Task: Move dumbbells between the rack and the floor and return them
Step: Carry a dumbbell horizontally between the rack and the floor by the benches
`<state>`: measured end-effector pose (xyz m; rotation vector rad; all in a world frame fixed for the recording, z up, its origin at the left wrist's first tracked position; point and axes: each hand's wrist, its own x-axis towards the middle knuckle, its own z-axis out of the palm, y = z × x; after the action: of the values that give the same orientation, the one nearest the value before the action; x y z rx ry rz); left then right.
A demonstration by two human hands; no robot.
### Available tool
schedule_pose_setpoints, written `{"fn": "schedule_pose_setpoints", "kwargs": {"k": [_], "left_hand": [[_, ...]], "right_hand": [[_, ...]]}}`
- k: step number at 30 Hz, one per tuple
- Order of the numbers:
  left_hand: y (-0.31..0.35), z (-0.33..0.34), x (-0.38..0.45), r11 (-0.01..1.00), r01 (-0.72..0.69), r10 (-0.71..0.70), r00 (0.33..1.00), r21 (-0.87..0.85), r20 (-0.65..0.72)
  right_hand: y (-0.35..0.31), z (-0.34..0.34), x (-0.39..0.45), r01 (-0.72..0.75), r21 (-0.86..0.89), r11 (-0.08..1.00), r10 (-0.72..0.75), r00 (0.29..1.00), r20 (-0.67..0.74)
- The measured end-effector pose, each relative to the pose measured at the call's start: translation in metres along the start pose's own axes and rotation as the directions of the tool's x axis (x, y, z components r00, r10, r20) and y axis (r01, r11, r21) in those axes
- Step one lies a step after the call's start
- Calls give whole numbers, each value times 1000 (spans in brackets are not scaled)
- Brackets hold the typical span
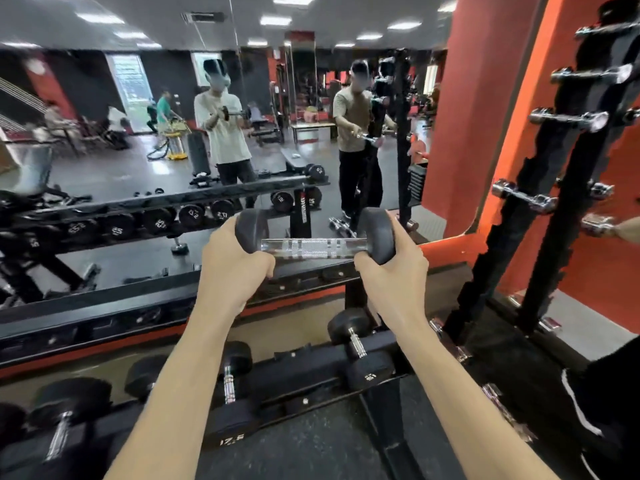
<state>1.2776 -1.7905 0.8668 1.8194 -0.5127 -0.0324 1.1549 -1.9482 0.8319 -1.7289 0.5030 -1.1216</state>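
Note:
I hold a black dumbbell with a chrome knurled handle level in front of me, above the rack. My left hand grips its left head and my right hand grips its right head. Below, the low black dumbbell rack carries several black dumbbells, among them one under my right forearm and one between my arms. A further dumbbell lies on the rack at the lower left.
A wall mirror straight ahead reflects the gym, people and rack. To the right stands a tall black vertical rack with chrome dumbbells against a red wall. Another person's dark trouser leg shows at lower right.

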Motion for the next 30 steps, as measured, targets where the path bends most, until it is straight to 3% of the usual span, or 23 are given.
{"fn": "schedule_pose_setpoints", "kwargs": {"k": [7,19,30], "left_hand": [[-55,29,138,1000,18,-18,1000,12,0],[-97,105,354,993,35,-53,985,114,163],[-157,184,530,985,-56,-18,910,166,414]], "right_hand": [[74,86,103,-20,-15,1000,20,1000,5],[166,167,268,-135,-75,988,130,989,-70],[259,243,357,-312,-134,941,253,908,-335]]}}
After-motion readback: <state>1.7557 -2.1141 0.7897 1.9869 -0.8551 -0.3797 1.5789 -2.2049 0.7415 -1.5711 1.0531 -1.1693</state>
